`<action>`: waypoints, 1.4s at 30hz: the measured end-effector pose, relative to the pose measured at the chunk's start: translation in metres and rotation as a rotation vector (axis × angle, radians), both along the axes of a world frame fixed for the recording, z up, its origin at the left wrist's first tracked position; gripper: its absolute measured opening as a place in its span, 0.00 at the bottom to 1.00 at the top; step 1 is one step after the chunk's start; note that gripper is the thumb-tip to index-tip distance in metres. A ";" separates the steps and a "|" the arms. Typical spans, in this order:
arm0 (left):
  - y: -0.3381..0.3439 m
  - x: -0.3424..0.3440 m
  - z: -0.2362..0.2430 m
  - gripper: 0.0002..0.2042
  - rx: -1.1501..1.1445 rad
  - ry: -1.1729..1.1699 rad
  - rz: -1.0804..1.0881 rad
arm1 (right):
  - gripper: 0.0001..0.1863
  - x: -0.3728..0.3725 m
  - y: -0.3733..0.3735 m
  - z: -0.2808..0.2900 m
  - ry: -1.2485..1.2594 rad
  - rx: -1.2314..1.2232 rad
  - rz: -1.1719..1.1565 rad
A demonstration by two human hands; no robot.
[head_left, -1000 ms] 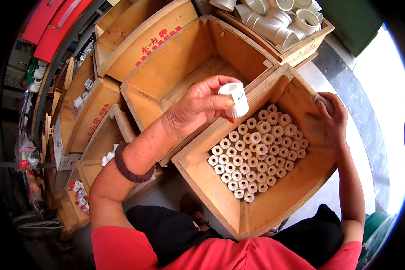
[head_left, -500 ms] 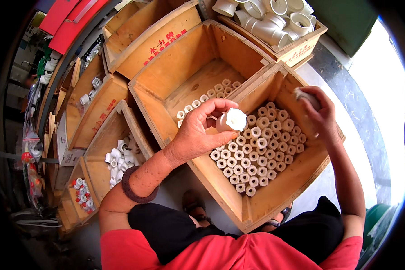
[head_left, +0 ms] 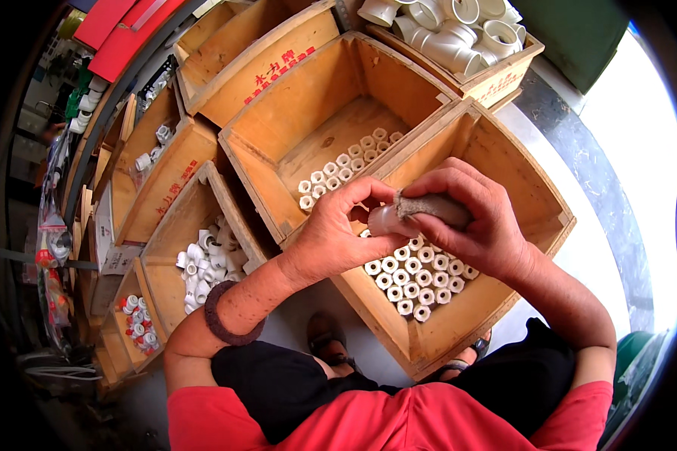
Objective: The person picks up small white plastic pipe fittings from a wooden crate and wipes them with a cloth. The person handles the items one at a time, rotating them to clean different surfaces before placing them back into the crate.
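Observation:
My left hand [head_left: 338, 233] grips a white plastic fitting [head_left: 384, 219] on its side. My right hand [head_left: 483, 222] is closed on a grey, fuzzy cloth pad [head_left: 438, 207], whose left end presses against the fitting. Both hands are over the right wooden crate [head_left: 530, 199], which holds rows of white hexagonal-ended fittings [head_left: 423, 278], partly hidden by my hands. In the middle crate [head_left: 320, 83], behind my hands, a smaller group of similar fittings [head_left: 343, 161] stands in rows along the near side.
Left of my arms, a crate [head_left: 165, 244] holds jumbled white fittings [head_left: 199, 278], beside a narrow compartment with red-and-white pieces [head_left: 139, 323]. A box [head_left: 500, 86] of large white pipe fittings stands at the back right. Crates and shelving line the left; my sandalled feet are below.
My right hand has moved leftward from the crate's far side, bringing the grey pad against the fitting. My left hand has come down and tipped the fitting sideways.

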State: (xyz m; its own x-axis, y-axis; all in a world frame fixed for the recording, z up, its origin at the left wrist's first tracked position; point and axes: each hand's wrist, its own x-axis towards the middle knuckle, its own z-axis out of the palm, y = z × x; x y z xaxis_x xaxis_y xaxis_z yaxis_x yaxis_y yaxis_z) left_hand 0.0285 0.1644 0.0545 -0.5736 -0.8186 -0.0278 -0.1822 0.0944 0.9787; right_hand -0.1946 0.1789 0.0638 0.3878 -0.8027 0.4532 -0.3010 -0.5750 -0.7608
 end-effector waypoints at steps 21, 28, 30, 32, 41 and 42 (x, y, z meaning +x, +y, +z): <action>0.000 0.013 -0.006 0.22 0.118 0.277 0.010 | 0.17 -0.003 0.004 0.008 0.075 0.020 0.000; 0.003 0.006 -0.003 0.21 0.150 0.211 0.054 | 0.18 0.001 0.005 0.011 0.105 -0.028 0.043; 0.003 0.009 -0.004 0.23 0.010 0.035 -0.010 | 0.17 0.003 0.006 0.008 0.104 -0.057 0.062; 0.005 0.007 -0.005 0.22 -0.048 -0.027 -0.036 | 0.16 0.003 0.005 0.004 0.121 -0.069 0.049; -0.002 0.007 -0.008 0.21 0.088 0.235 -0.003 | 0.15 -0.005 -0.005 0.003 0.063 0.032 -0.014; -0.002 0.007 -0.009 0.21 0.106 0.263 0.012 | 0.15 -0.006 -0.005 0.002 0.050 0.048 -0.015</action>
